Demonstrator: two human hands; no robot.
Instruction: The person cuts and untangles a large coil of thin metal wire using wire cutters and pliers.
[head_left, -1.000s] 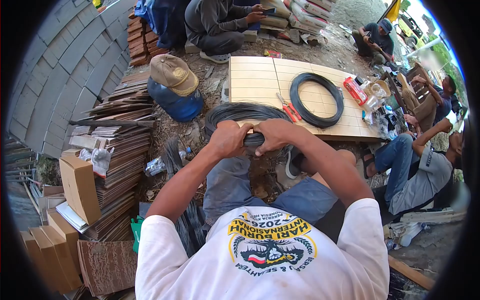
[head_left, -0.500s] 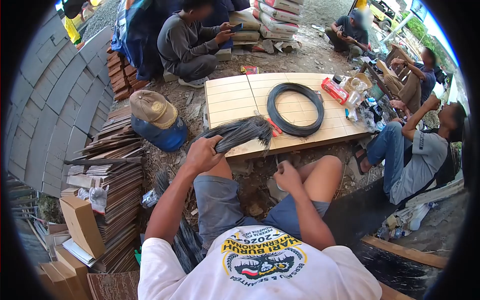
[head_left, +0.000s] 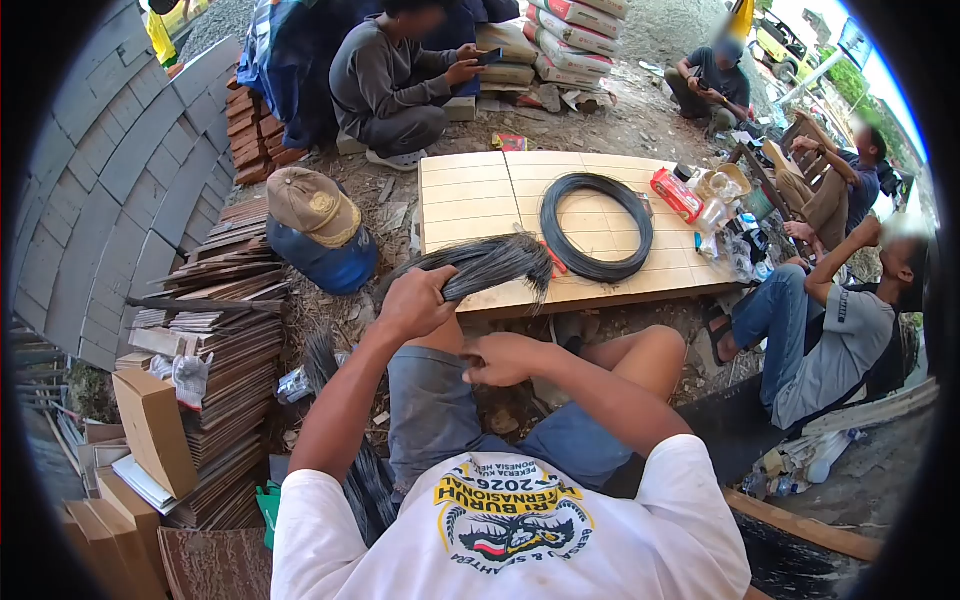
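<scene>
My left hand (head_left: 418,300) is wrapped round a thick bundle of dark wire (head_left: 490,264), whose bent end hangs over the near edge of the pale board table (head_left: 465,205). Over my lap, right of the left knee, my right hand (head_left: 500,359) points left with its fingers bent; whether it holds anything is too small to tell. A black wire coil (head_left: 597,228) lies flat on the table, with a red-handled tool (head_left: 553,258) partly behind the bundle. More dark wire (head_left: 368,485) rests beside my left thigh.
A cap (head_left: 314,207) sits on a blue container (head_left: 325,262) at the left, beside stacked thin boards (head_left: 235,400). Cardboard boxes (head_left: 155,432) stand lower left. One person (head_left: 395,85) crouches beyond the table; others sit at the right. Packaging (head_left: 677,195) lies on the table's right end.
My right hand has moved left, from beside my right knee to near the left knee. My left hand still grips the bundle. The view has shifted slightly.
</scene>
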